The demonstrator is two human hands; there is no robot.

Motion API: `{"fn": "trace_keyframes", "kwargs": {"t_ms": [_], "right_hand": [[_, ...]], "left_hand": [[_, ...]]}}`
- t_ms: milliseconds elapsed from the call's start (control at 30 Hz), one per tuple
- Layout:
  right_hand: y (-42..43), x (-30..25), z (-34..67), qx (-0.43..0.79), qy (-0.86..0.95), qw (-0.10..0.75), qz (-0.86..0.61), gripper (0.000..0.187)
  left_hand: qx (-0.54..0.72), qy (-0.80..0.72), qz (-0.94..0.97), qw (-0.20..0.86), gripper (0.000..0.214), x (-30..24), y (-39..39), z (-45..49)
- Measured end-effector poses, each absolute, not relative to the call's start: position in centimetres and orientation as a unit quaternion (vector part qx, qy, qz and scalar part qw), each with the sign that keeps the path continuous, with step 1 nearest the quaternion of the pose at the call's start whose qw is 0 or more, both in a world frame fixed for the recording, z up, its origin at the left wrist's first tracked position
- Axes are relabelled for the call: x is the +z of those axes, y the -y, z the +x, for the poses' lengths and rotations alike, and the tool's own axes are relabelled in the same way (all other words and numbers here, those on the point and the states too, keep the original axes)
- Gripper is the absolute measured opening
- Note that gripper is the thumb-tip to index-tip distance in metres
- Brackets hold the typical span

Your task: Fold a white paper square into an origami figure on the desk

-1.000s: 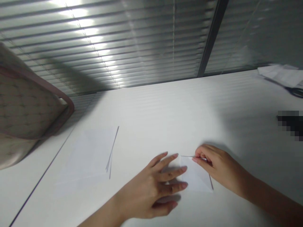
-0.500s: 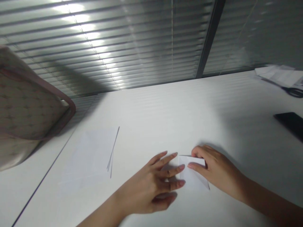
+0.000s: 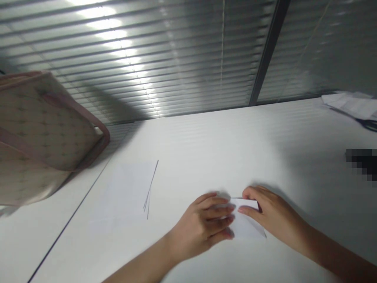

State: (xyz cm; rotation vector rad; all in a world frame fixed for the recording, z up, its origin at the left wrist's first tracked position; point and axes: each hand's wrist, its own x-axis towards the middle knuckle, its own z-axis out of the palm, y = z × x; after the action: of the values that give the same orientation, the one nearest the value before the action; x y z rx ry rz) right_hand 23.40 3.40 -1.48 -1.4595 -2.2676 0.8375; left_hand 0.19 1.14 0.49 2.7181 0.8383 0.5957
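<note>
A small folded white paper (image 3: 246,226) lies on the white table (image 3: 224,145) between my two hands. My left hand (image 3: 206,226) rests on its left side, fingers curled and pressing down on the paper. My right hand (image 3: 271,218) covers the paper's upper right part, with thumb and fingers pinched on its top edge. Most of the paper's middle stays visible between the fingertips.
A stack of white sheets (image 3: 126,196) lies flat to the left. A beige patterned bag (image 3: 44,133) with pink trim stands at the far left. More papers (image 3: 350,104) and a dark blurred object (image 3: 363,163) sit at the right edge. Window blinds (image 3: 165,59) rise behind the table.
My left hand's fingers have curled in and slid closer to the right hand on the paper. The view has shifted slightly, bringing the bag further into frame.
</note>
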Motion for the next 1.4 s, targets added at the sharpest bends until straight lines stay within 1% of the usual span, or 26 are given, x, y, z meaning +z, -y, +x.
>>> {"fn": "trace_keyframes", "kwargs": {"t_ms": [100, 300, 533, 733, 900, 1033, 1100, 1167, 1267, 1333, 1400], "right_hand": [[-3.5, -1.6, 23.3, 0.296, 0.793, 0.158, -0.509, 0.010], [-3.5, -1.6, 23.2, 0.290, 0.792, 0.167, -0.510, 0.011], [-3.6, -1.9, 23.2, 0.287, 0.794, 0.172, -0.508, 0.012], [-3.6, -1.9, 23.2, 0.276, 0.800, 0.177, -0.503, 0.014], [-3.8, -1.9, 23.2, 0.268, 0.805, 0.181, -0.497, 0.013], [-3.7, -1.9, 23.2, 0.265, 0.807, 0.185, -0.494, 0.012], [-3.6, -1.9, 23.3, 0.264, 0.809, 0.188, -0.491, 0.011], [-3.7, -2.1, 23.4, 0.264, 0.810, 0.189, -0.489, 0.011], [-3.8, -2.4, 23.4, 0.266, 0.812, 0.191, -0.484, 0.010], [-3.9, -2.6, 23.4, 0.270, 0.813, 0.192, -0.479, 0.009], [-4.0, -2.6, 23.4, 0.275, 0.812, 0.193, -0.477, 0.009]], "left_hand": [[0.189, -0.267, 0.940, 0.098, 0.034, 0.5, -1.0, 0.3], [0.160, -0.244, 0.956, 0.042, 0.027, 0.1, -0.4, 0.2], [0.135, -0.227, 0.964, 0.017, 0.027, -0.2, 0.2, 0.4], [0.082, -0.228, 0.969, 0.054, 0.033, 1.2, 0.0, -0.2], [0.031, -0.218, 0.966, 0.135, 0.035, 3.1, -0.2, -0.6], [0.008, -0.222, 0.960, 0.169, 0.037, 3.6, 0.0, -0.8], [0.019, -0.243, 0.953, 0.182, 0.035, 3.4, 0.2, -0.6], [0.059, -0.270, 0.943, 0.188, 0.032, 2.9, 0.4, -0.2], [0.128, -0.311, 0.928, 0.159, 0.032, 1.7, 0.6, 0.8], [0.133, -0.356, 0.918, 0.117, 0.041, 0.8, 0.7, 1.5], [0.109, -0.389, 0.910, 0.091, 0.052, 0.2, 0.7, 2.1]]}}
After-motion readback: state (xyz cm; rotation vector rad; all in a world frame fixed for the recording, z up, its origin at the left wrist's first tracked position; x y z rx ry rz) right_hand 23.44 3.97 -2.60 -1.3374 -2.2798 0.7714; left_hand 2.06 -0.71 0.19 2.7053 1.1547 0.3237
